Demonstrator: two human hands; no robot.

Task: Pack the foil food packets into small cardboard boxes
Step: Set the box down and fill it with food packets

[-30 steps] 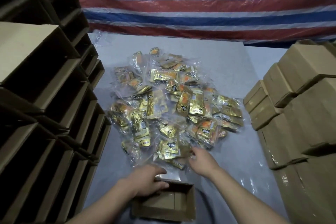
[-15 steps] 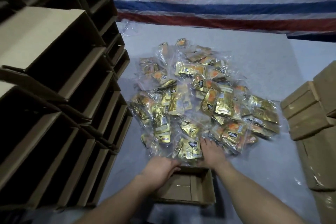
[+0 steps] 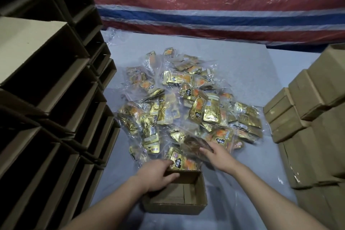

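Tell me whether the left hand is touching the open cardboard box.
Touching. The head view shows the left hand gripping the far left corner of the open cardboard box, fingers curled over its rim.

This is a makeshift packing workplace, the sort found in a small warehouse or storeroom. Beyond the hands, a red, white and blue striped woven plastic tarpaulin [image 3: 214, 2] hangs as the back wall. To the left of the left hand [image 3: 156, 174] rise tall stacks of open, empty brown cardboard boxes [image 3: 56, 89]; to the right of the right hand [image 3: 217, 152] closed brown cardboard boxes [image 3: 306, 110] are stacked. Between them, on a grey sheet-covered surface [image 3: 242, 73], lies a bulk heap of gold foil food packets in clear plastic bags [image 3: 190, 106], just beyond both hands.
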